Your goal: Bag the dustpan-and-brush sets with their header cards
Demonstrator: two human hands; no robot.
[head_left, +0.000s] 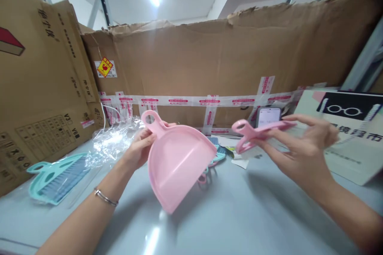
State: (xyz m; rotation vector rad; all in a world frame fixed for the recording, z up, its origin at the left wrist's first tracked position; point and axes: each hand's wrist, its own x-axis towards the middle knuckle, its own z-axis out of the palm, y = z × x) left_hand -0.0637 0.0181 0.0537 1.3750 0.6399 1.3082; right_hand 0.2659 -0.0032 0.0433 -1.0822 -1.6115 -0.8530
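1. While the left hand (139, 149) is closed round the handle of the pink dustpan (176, 167), holding it tilted above the bench (227, 215), the right hand (302, 149) pinches a pink brush (254, 132) between thumb and fingertips, the fingers mostly straight.
2. As I judge it, the 2 pink pieces are unwrapped and near each other but apart; neither sits in the other.
3. 1 teal brush (55, 177) lies on the bench at the left, beside crumpled plastic wrap (113, 141).
4. Seen edge-on, the pink brush hides its bristles. More teal and pink pieces lie half hidden behind the dustpan, and a phone (268, 116) leaning at the cardboard wall (227, 59) is partly covered.
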